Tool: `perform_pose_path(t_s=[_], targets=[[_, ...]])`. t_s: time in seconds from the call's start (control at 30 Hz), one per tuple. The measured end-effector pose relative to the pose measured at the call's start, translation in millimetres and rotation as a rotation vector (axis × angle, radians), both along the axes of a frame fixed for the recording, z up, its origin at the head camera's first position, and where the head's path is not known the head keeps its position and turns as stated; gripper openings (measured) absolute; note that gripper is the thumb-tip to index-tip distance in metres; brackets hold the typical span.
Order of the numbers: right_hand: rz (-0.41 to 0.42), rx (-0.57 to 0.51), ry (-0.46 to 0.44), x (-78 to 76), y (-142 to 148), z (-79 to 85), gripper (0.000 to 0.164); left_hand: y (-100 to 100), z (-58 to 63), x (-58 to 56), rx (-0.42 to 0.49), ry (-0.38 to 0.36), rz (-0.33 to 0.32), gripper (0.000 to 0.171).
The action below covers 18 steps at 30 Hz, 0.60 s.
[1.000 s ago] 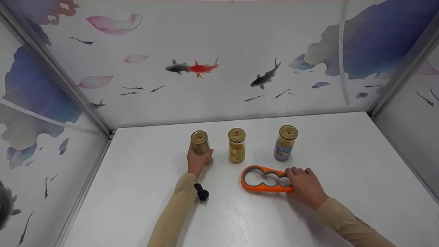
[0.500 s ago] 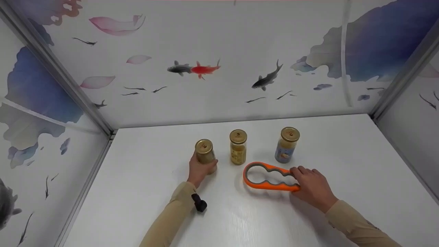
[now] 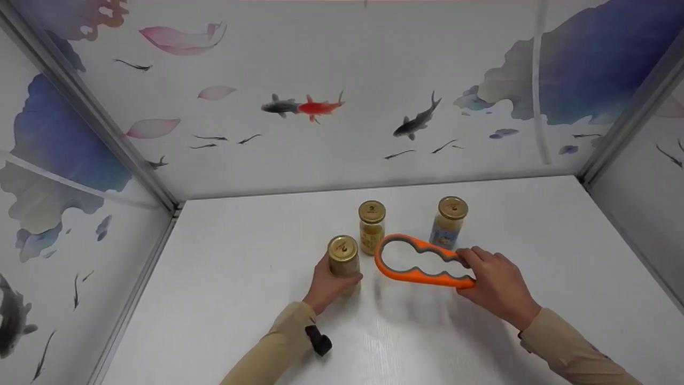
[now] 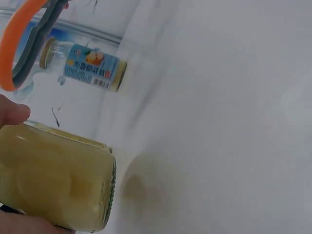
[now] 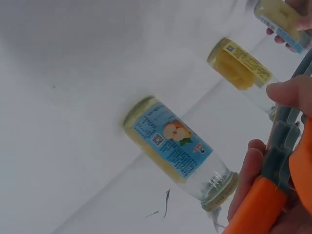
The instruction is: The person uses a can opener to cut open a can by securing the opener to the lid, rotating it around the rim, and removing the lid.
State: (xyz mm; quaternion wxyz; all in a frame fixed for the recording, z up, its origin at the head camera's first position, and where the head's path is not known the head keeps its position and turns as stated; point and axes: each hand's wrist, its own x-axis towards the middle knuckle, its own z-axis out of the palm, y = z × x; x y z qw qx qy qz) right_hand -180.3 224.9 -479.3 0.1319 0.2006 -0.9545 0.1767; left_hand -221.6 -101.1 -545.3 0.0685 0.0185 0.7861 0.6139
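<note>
The jar [image 3: 343, 259] in the left hand [image 3: 329, 286] is held lid up, its base lifted off the table [image 3: 235, 256]; a soft shadow lies on the white surface nearby. The fingers and thumb are wrapped round its glass, below the gold lid [image 3: 342, 248]. Pale yellow contents show through the side, and a blue label [image 5: 280, 30] can be seen from the right wrist.

Just to the right of it is the opener [image 3: 427, 278] — orange outside, grey and scalloped within. The right hand [image 3: 502, 283] grasps its far end, fingers curled over the top and thumb underneath, and the rounded end points towards the held jar without touching it. It hangs above the table too, with its shadow underneath.

Behind these, two more gold-lidded jars stand upright: the yellow-label jar [image 3: 372, 235] close behind the held one, and the pear-label jar [image 3: 445, 230] farther right, well apart from it, its base partly hidden by the opener.

Both arms wear tan sleeves [image 3: 267, 345], and a black device [image 3: 319, 341] sits at the left wrist. White walls [image 3: 342, 53] rise round the table, painted with fish [image 3: 319, 108], pink petals [image 3: 173, 40] and blue-grey washes.
</note>
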Motion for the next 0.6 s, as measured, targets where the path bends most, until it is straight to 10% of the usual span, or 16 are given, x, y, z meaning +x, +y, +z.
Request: perform_pose_path(t_s=[0.3,0.6], targets=[[0.025,-0.071,0.034,5.3,-7,30.7,0.05,22,5.6,16.9,0.044,-0.101,-0.102,0.082],[0.095,-0.062,0.065,12.0,-25,42.4,0.056,36,4.2,30.6,0.053,-0.005,-0.214,0.073]])
